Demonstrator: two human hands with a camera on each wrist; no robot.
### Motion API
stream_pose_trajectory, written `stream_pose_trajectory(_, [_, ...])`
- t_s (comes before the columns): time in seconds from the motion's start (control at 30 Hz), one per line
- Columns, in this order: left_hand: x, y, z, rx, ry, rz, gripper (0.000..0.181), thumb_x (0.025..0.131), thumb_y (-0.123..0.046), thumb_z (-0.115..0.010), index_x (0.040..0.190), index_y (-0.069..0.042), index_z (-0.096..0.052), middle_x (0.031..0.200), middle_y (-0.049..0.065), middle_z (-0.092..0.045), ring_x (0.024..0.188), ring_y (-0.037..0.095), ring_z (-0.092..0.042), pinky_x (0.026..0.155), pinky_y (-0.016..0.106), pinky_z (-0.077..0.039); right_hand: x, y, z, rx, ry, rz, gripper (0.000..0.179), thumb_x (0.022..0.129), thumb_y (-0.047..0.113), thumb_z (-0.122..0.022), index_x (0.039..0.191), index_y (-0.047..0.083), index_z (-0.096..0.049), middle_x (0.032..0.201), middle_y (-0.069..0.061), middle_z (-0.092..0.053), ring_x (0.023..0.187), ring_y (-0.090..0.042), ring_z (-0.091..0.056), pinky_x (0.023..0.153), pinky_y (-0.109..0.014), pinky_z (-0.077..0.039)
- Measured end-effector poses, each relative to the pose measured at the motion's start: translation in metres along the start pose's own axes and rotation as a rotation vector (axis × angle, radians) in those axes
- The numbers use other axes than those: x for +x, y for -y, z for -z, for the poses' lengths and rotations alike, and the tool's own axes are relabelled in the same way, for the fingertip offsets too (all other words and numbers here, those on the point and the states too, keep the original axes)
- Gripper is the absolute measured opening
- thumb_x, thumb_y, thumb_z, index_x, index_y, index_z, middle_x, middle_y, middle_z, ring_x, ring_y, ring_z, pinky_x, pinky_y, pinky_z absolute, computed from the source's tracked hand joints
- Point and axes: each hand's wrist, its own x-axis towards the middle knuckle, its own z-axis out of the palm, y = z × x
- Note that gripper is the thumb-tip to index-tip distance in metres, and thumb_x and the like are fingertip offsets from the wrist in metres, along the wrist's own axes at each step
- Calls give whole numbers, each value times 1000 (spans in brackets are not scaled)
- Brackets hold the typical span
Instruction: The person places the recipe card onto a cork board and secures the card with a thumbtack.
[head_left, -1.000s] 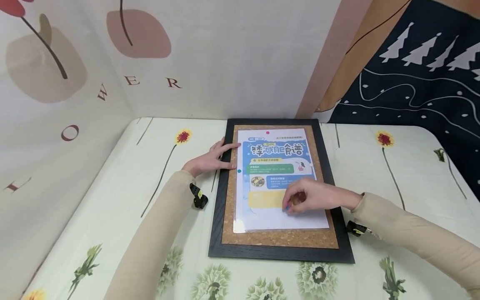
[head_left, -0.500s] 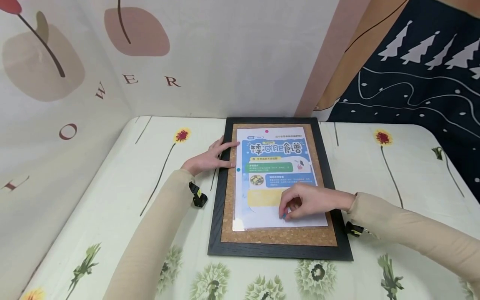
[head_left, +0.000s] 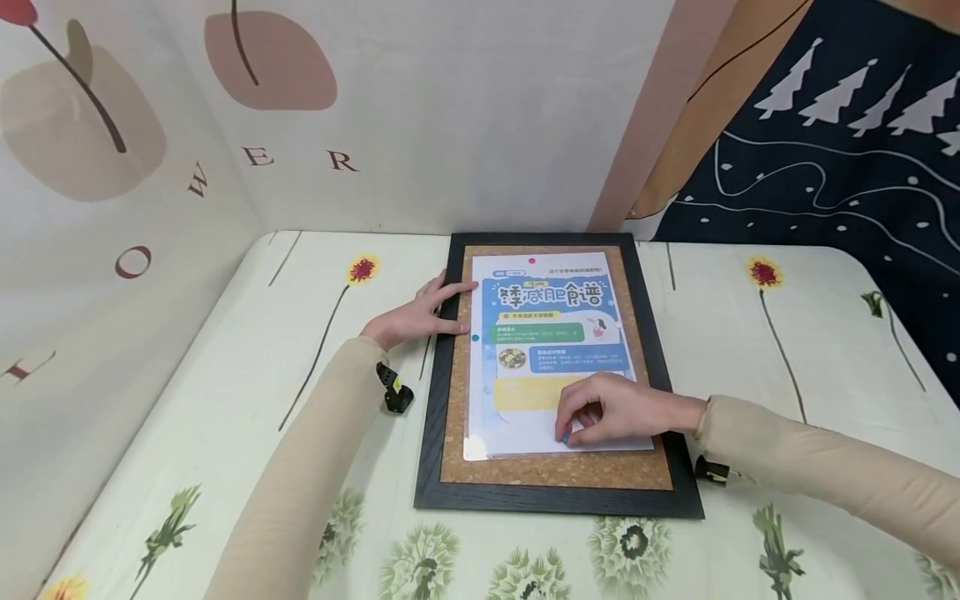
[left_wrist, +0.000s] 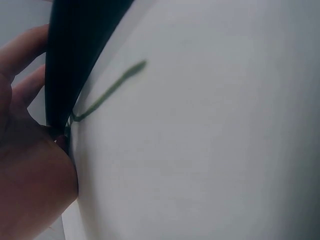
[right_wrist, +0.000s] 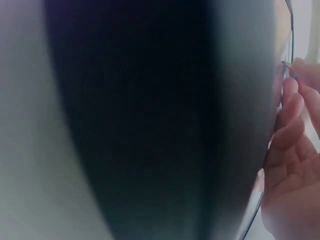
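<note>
A black-framed cork board (head_left: 555, 472) lies flat on the table. On it is a printed sheet (head_left: 517, 435) with blue, green and yellow panels and a glossy surface. A pink push pin (head_left: 532, 261) sits at the sheet's top edge, and a teal push pin (head_left: 476, 337) at its left edge. My right hand (head_left: 611, 407) pinches a blue push pin (head_left: 567, 437) between thumb and fingertips, low over the sheet's lower part; its thin point shows in the right wrist view. Across the frame's left side rests my left hand (head_left: 420, 321), thumb and index finger stretched towards the sheet.
A flower-printed cloth (head_left: 330, 454) covers the table. Behind it hangs a pale curtain (head_left: 450, 125), with a dark tree-patterned cloth (head_left: 810, 183) at the right. Black wrist cameras (head_left: 395, 390) sit at both cuffs.
My right hand has shifted slightly down and left over the sheet, still pinching the blue pin. The left hand stays on the frame. The whole head view has drifted a little.
</note>
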Motion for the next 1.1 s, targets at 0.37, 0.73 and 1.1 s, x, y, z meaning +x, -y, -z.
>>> stream_pose_trajectory(0.37, [2,1,1,6,3,3,77,88,-36,-69,152,-34,-28,159,6,17,144,27,17,108,65,-5,-5,-3,-4,36,-30,20,10,87,14,-73,95,20,-77,88,8,-67,68,-7,-55,56,-23,-46])
stream_pose_trajectory(0.73, [3,2,0,3,3,10,77,87,-38,-69,152,-36,-28,159,4,17,144,26,17,108,65,-5,-7,-6,-5,56,-34,44,10,88,12,-72,95,16,-78,89,-1,-69,68,-8,-56,56,-23,-47])
stream_pose_trajectory(1.1, [3,2,0,19,-1,16,77,88,-36,-69,152,-36,-27,159,4,18,144,26,17,108,65,-4,-8,-8,-6,53,-53,27,10,89,15,-72,96,19,-77,89,-2,-68,68,-9,-55,56,-23,-46])
